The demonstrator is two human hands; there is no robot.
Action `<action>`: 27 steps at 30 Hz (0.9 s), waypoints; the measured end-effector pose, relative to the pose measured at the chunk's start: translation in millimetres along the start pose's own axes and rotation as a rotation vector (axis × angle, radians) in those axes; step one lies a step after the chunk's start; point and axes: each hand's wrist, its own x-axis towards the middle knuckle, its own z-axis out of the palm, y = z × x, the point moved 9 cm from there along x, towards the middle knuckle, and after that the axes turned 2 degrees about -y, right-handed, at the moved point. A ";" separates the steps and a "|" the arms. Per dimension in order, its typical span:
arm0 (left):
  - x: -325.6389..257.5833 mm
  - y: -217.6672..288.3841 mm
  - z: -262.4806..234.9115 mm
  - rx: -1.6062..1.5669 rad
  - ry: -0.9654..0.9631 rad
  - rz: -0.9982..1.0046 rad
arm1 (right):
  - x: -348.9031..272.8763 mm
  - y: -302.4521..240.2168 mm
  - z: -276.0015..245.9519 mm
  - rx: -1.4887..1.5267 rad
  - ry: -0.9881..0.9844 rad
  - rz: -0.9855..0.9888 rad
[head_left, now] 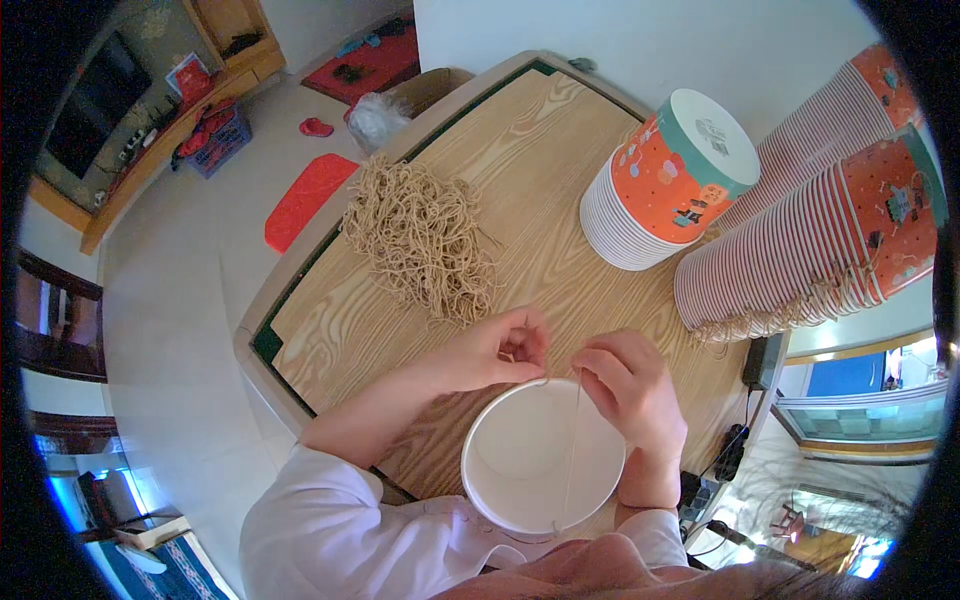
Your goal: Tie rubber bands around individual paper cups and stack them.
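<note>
Right below me stands a white paper bucket [515, 455], its mouth facing up and its inside bare. A thin tan string [571, 450] runs across the mouth from the near rim up to my right hand [630, 385]. The fingers of that hand are pinched on the string, just over the far right rim. My left hand [512, 350] is at the far rim, fingers curled and thumb against the edge; its grip is partly hidden. Beyond it lies a loose heap of tan strings [425, 240].
Stacked paper buckets, orange and green, stand upside down [660, 180] and lie sideways [800, 230] at the right; strings [790, 310] hang along the lying stack. The wooden table [520, 140] meets a white wall behind. Black adapters [735, 450] sit at its right edge. A red stool [308, 200] stands left.
</note>
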 end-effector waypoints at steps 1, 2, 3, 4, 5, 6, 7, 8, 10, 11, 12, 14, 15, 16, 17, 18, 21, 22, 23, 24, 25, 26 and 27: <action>0.1 1.1 -0.9 0.039 0.010 0.013 | -0.2 -0.1 0.2 -0.002 -0.006 0.000; -0.2 2.1 -2.2 0.078 0.023 0.025 | -0.2 0.0 1.3 -0.002 -0.013 -0.002; 0.5 2.3 -2.3 0.078 0.024 0.025 | -0.2 -0.1 2.0 -0.001 -0.014 -0.003; 2.2 2.8 0.4 0.082 -0.001 0.022 | -0.3 -0.5 2.7 -0.004 -0.011 -0.006; 3.5 3.9 3.1 0.086 -0.027 0.019 | 0.0 -1.0 2.6 -0.009 -0.009 -0.009; 3.5 6.8 3.8 0.086 -0.026 0.020 | 0.6 -1.4 2.2 -0.009 -0.010 -0.010; 2.9 6.6 6.6 0.092 -0.046 -0.024 | 1.3 -1.5 1.8 -0.005 -0.014 -0.008; 2.7 4.5 9.4 0.097 -0.069 -0.068 | 1.5 -1.6 1.5 -0.003 -0.018 -0.004; 4.0 5.1 9.7 0.114 -0.072 -0.046 | 1.1 -1.8 0.5 -0.009 -0.018 -0.005; 4.6 5.7 9.5 0.131 -0.071 -0.026 | 0.8 -1.6 0.4 -0.011 -0.017 -0.007; 4.7 4.4 9.5 0.131 -0.072 -0.026 | 0.0 -1.2 0.7 -0.012 -0.017 -0.006; 4.2 5.2 4.1 0.045 -0.016 0.005 | -1.7 3.7 1.7 0.012 -0.013 0.038; 3.7 5.6 3.8 0.046 -0.014 0.005 | -0.9 3.5 1.4 0.013 -0.013 0.037; 2.8 6.5 2.0 0.034 0.007 0.004 | 0.2 6.6 2.5 0.057 -0.035 0.079; 2.6 7.2 0.5 0.022 0.025 0.003 | 0.6 9.8 3.8 0.098 -0.058 0.122; 2.6 6.8 0.4 0.022 0.025 0.004 | 0.6 10.1 3.3 0.097 -0.058 0.122; 3.1 2.7 1.4 -0.016 0.020 -0.024 | -2.3 15.4 12.9 0.157 -0.167 0.173; 3.2 4.5 2.1 -0.016 0.014 -0.014 | -3.3 17.1 14.9 0.175 -0.173 0.189; 3.0 6.1 2.8 -0.015 0.009 -0.005 | -4.1 19.0 17.2 0.193 -0.180 0.204; 3.0 6.6 3.4 -0.015 0.009 -0.005 | -4.4 20.4 18.5 0.193 -0.180 0.204; 3.1 8.6 3.4 0.011 0.017 0.013 | -4.0 21.5 18.1 0.219 -0.157 0.194; 3.0 10.1 3.2 0.038 0.025 0.030 | -4.0 22.5 17.5 0.245 -0.135 0.183; 3.3 8.8 2.8 0.037 0.024 0.030 | -4.9 24.0 18.1 0.245 -0.135 0.183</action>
